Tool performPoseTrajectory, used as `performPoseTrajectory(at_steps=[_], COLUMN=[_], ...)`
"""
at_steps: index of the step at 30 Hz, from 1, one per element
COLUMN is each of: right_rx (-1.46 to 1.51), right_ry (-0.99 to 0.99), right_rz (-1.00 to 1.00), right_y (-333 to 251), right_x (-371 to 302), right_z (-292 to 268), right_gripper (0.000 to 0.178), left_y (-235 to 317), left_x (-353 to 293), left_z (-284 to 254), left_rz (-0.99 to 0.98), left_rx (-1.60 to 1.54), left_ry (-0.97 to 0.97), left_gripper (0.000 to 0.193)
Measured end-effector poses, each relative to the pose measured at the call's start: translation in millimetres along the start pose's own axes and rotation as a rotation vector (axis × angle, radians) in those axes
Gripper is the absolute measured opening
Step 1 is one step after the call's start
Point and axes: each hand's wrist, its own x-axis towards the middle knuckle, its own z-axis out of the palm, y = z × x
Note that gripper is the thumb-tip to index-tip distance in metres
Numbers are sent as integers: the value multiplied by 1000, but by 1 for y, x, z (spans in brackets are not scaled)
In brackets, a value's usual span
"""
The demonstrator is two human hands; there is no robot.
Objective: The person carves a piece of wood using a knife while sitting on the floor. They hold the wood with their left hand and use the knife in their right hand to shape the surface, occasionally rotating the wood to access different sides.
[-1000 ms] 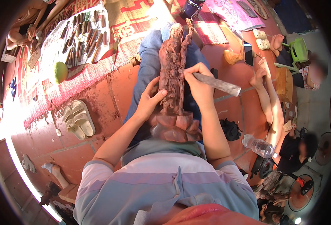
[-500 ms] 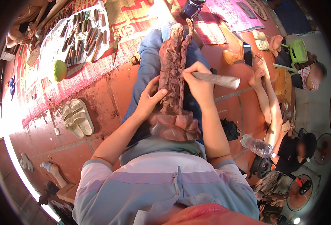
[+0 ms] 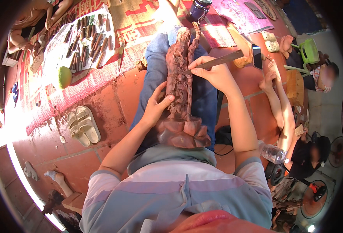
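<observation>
A reddish-brown carved wooden statue [image 3: 178, 91] of a robed figure with a staff stands between my legs, its rock-shaped base [image 3: 184, 133] against my lap. My left hand [image 3: 158, 105] grips the statue's lower left side, thumb across the front. Pinched in my right hand [image 3: 213, 73] is a long, flat, dark strip-like tool [image 3: 222, 59]. Its narrow tip meets the middle of the figure, and the wide end sticks out to the upper right. Whether the tip is a blade or a file edge cannot be made out.
Many wooden-handled carving tools [image 3: 95, 42] lie on a white cloth at the upper left, beside a green fruit [image 3: 64, 77]. Sandals [image 3: 83, 126] rest on the tiles. A bottle [image 3: 272, 152], a phone [image 3: 257, 56] and other people's legs [image 3: 282, 101] are to the right.
My right hand has moved slightly up and right, its forearm swung outward. The strip-like tool has turned, its wide end now pointing up right instead of slightly down. My left hand still grips the statue.
</observation>
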Motion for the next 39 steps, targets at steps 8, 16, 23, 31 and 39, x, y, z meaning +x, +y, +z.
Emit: performPoseTrajectory(at_steps=[8,16,23,31,39], right_rx=[-112,-160,-232,-227,-243], right_ry=[-181,-209,-166,-240,-252], right_rz=[-56,-28,-15,54,-50], right_y=[-31,-14,-26,-26,-30], right_x=[18,45,46,44,45], right_z=[5,-4,9,3,9], right_gripper=[11,17,18,18,16], left_y=[3,1,-8,-4,-6], left_x=[-1,1,0,1,-2], left_z=[0,1,-1,0,-4], left_rz=[-17,-31,111,5,21], left_rx=[27,43,87,-60,-31], left_ry=[19,25,86,-35,-42], left_gripper=[71,69,67,74,69])
